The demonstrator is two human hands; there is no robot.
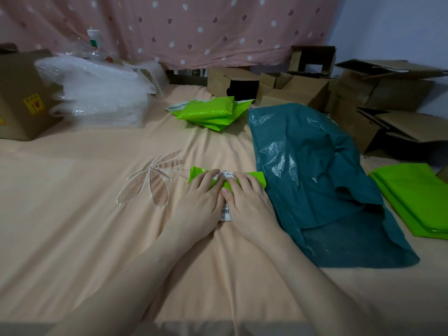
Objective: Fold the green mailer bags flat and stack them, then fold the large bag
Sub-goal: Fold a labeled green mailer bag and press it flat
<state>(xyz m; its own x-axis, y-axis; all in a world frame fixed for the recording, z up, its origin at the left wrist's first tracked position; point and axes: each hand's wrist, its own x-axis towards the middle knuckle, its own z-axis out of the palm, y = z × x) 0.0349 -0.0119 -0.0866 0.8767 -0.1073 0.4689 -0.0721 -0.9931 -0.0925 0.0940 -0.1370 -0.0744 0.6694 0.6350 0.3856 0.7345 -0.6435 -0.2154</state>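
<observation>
A small green mailer bag [257, 177] with a white shipping label lies folded on the peach bedsheet at the centre. My left hand [201, 202] and my right hand [249, 202] both press flat on it side by side, fingers spread, thumbs touching, covering most of it. Further back lies a pile of green mailer bags [208, 112], loosely folded. Flat green bags [417, 200] sit at the right edge. The large dark teal bag [312, 178] sprawls crumpled just right of my hands.
Open cardboard boxes [388, 93] crowd the back right. A stack of bubble wrap [101, 93] and a brown carton [21, 98] stand at the back left. A pink dotted curtain [194, 27] hangs behind. A leaf embroidery [150, 180] marks the sheet left of my hands.
</observation>
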